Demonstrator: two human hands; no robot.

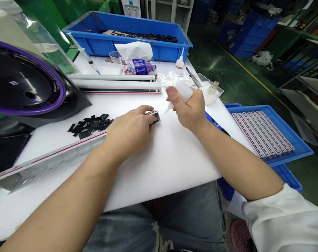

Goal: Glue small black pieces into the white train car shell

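The red-striped light-grey channel profile [61, 159] lies obliquely across the white foam work surface [174, 161], one end at the lower left, the other beneath the fingers near the centre. Left hand [129, 131]: closed over that far end, fingers bent across it; a dark area shows at the fingertips, its nature not determinable. Right hand [192, 110]: gripping a white squeeze bottle [184, 91], inverted, its fine nozzle directed down and to the left. The nozzle tip is just beside the profile's end; contact cannot be confirmed.

Behind the profile, near the left hand, lies a loose pile of small black rectangular pieces [92, 125]. Further back, two long white bars [122, 85] lie side by side, the nearer one edged in red. Behind these are a syringe [86, 57], an opened tissue pack [141, 67] and a small dropper bottle [179, 64] standing upright. Tweezers [192, 77] lie beside a clear shallow dish [219, 91]. A blue pen-like tool [213, 120] lies partly behind the right forearm.

At left stands a black appliance with a purple rim [63, 92]. A large blue crate [96, 45] holding dark pieces stands at the rear. At right, a blue tray [302, 151] contains a row of red-marked strips [262, 133].
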